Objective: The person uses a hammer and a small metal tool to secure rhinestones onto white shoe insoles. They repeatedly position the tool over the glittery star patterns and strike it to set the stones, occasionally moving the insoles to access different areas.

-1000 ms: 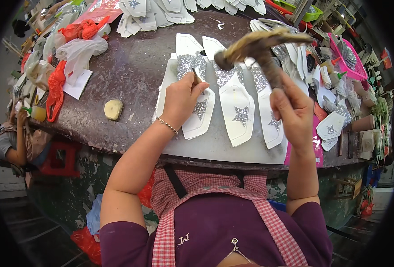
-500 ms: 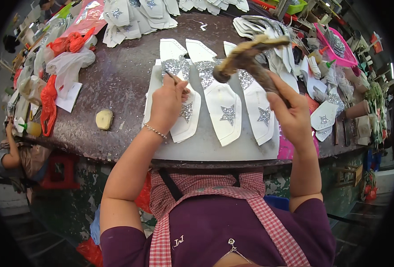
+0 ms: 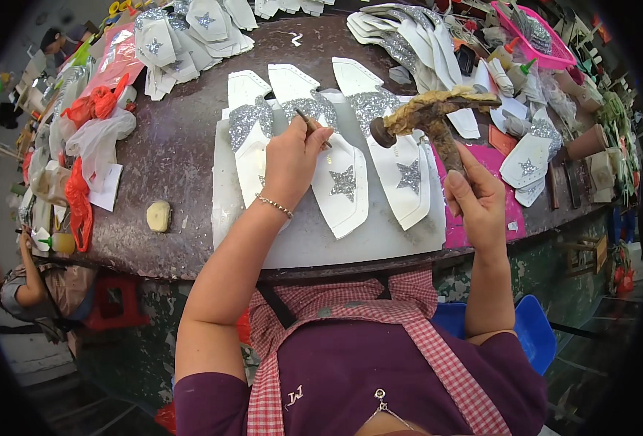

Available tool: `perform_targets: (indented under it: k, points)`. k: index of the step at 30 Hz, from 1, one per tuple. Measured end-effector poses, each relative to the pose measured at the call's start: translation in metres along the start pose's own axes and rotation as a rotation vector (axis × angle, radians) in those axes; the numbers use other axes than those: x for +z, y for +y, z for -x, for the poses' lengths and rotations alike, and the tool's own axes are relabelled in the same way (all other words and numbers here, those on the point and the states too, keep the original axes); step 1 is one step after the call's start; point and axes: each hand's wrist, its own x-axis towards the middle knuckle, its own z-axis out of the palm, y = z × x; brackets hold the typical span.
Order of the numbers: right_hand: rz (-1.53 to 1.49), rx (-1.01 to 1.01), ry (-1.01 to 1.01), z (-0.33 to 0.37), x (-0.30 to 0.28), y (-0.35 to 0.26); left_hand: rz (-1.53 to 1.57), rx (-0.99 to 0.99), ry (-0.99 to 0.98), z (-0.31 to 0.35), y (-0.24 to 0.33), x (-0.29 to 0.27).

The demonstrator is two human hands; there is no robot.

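Three white cut pieces with silver glitter bands and stars, which look like boot uppers, lie side by side on a white board [image 3: 300, 251]. My left hand [image 3: 291, 166] is closed around a slim dark metal punch [image 3: 303, 118], over the glitter band of the middle piece [image 3: 347, 200]. That hand partly covers the left piece [image 3: 249, 123]. Whether the punch tip touches the material is hidden. My right hand [image 3: 479, 200] grips a worn hammer [image 3: 438, 112] by its handle, its head raised above the right piece [image 3: 409, 185].
Stacks of similar white pieces [image 3: 191, 43] lie at the far left, with more glittery ones [image 3: 416, 43] at the far right. A pale round lump [image 3: 159, 216] sits left of the board. Plastic bags [image 3: 107, 123] line the left edge; a pink basket [image 3: 536, 40] stands at the back right.
My left hand has moved with the punch from the left piece to the middle piece. The hammer hangs lower and farther right, still in my right hand. The whole view has shifted slightly.
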Motion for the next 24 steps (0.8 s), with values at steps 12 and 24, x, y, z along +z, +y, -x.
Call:
perform_targets:
  k: [12, 24]
  points:
    - [0.024, -0.173, -0.049, -0.023, 0.018, -0.020, -0.088, 0.003, -0.026, -0.002, 0.007, 0.003]
    - [0.640, -0.334, -0.029, -0.044, 0.033, -0.042, -0.423, 0.284, -0.122, -0.003, 0.018, 0.004]
